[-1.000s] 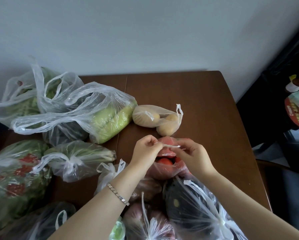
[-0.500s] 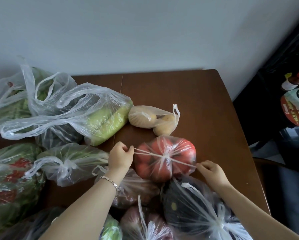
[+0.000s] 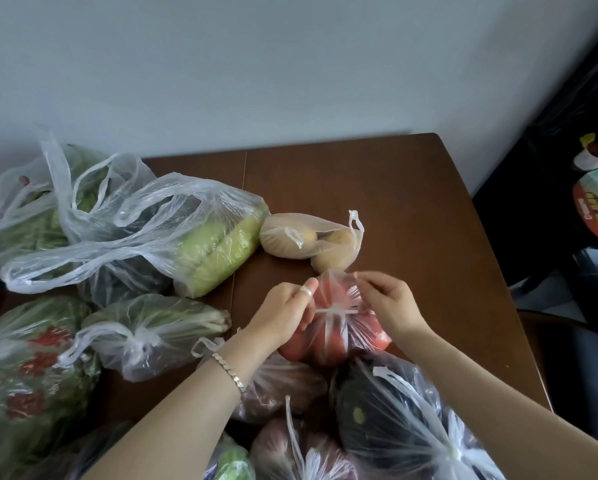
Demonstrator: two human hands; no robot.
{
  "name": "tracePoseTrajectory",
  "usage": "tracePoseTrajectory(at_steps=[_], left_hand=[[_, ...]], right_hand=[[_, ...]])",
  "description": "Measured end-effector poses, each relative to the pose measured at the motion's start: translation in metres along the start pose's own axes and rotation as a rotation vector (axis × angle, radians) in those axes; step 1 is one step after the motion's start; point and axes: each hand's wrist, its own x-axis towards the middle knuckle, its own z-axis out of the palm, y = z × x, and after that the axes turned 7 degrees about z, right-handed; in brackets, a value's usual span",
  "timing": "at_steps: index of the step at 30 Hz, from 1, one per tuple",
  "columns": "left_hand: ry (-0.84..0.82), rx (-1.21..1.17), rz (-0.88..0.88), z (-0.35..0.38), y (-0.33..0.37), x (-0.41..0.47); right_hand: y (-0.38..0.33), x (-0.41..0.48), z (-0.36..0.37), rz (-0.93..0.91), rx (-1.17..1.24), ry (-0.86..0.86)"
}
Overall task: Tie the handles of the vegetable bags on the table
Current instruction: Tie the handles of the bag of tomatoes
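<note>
Rejoining, L hand [image 3: 283, 315], R hand [image 3: 391, 303], tomato bag [image 3: 337, 337]

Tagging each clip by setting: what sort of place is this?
Probably a home kitchen or dining corner: wooden table against a plain wall, plastic bags of vegetables like the tomato bag, packaged goods alongside.

Bare table [image 3: 429, 220] far and right; potato bag [image 3: 290, 237] just beyond, other bags [image 3: 145, 334] crowding left and front.

Both hands, left [image 3: 285, 315] and right [image 3: 389, 303], pinch twisted handles over tomato bag [image 3: 339, 327] on table [image 3: 411, 209].
</note>
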Motion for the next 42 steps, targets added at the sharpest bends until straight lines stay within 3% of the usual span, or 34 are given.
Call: tracePoseTrajectory(at_steps=[4, 10, 13, 17, 24, 27, 32, 35, 38, 40, 42], left_hand=[[-0.03, 0.139, 0.02, 0.004, -0.014, 0.003], [0.043, 0.023, -0.045, 0.009, -0.005, 0.006], [-0.119, -0.133, -0.103, 0.015, -0.001, 0.005], [-0.276, -0.158, -0.162, 0.017, -0.003, -0.001], [-0.141, -0.365, -0.209, 0.019, -0.017, -0.002], [-0.154, -0.434, -0.184, 0.018, -0.016, -0.012], [-0.141, -0.56, -0.3, 0.016, 0.007, -0.016], [-0.097, -0.571, -0.356, 0.015, 0.012, -0.016], [0.055, -0.548, -0.441, 0.008, 0.003, -0.013], [0.143, -0.473, -0.384, 0.007, -0.005, -0.012], [0.175, -0.373, -0.263, 0.006, -0.007, -0.013]], right_hand=[[0.028, 0.004, -0.008, -0.025, -0.239, 0.078], [0.013, 0.0, -0.01, 0.051, -0.091, 0.121], [-0.008, -0.006, -0.014, 0.0, -0.016, 0.103], [-0.026, -0.009, -0.002, -0.104, -0.02, 0.14], [-0.01, -0.009, -0.002, -0.021, -0.018, 0.181], [0.006, -0.017, 0.001, 0.006, -0.172, 0.177], [0.014, -0.019, 0.02, -0.139, -0.487, -0.021], [0.013, -0.012, 0.028, -0.145, -0.442, -0.037], [0.017, -0.008, 0.031, -0.042, -0.164, -0.024], [0.017, -0.006, 0.032, 0.049, -0.023, 0.005], [0.014, -0.002, 0.034, 0.089, -0.067, 0.012]])
